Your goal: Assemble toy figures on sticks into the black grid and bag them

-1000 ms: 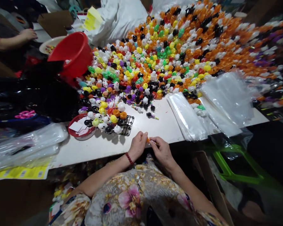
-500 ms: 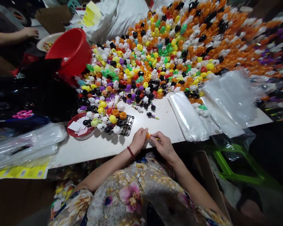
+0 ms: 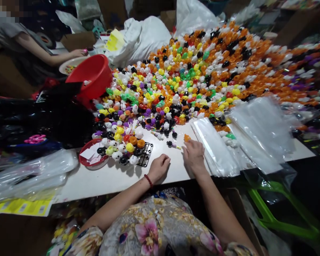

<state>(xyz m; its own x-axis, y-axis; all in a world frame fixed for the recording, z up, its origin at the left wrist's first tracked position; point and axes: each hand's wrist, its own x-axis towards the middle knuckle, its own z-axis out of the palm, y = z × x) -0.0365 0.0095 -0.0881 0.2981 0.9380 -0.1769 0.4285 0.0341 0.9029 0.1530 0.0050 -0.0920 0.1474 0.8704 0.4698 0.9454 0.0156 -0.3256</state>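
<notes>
At the table's front edge, my left hand [image 3: 160,169] rests with its fingers curled in, nothing showing between them. To its right, my right hand [image 3: 194,155] reaches forward over the white table [image 3: 128,181], its fingers bent. A small orange plastic figure [image 3: 187,137] is at its fingertips, partly hidden by them. Just left of that lies a black spiky piece on a multicoloured stick [image 3: 173,144]. Beside my left hand, a black wire grid [image 3: 147,154] bears several small figure heads [image 3: 122,146] in white, yellow, black and orange.
A huge heap of small plastic figures [image 3: 202,78] covers the back. Clear plastic bags [image 3: 216,149] lie right. At left stand a red basin [image 3: 92,76] and a red basket with paper slips [image 3: 92,154]. Another person's arm [image 3: 48,55] reaches to a plate [image 3: 66,65]. A green stool [image 3: 272,209] stands lower right.
My right hand has parted from my left and moved forward and right with the orange figure. My left hand stays near the table edge. The view has tilted up slightly.
</notes>
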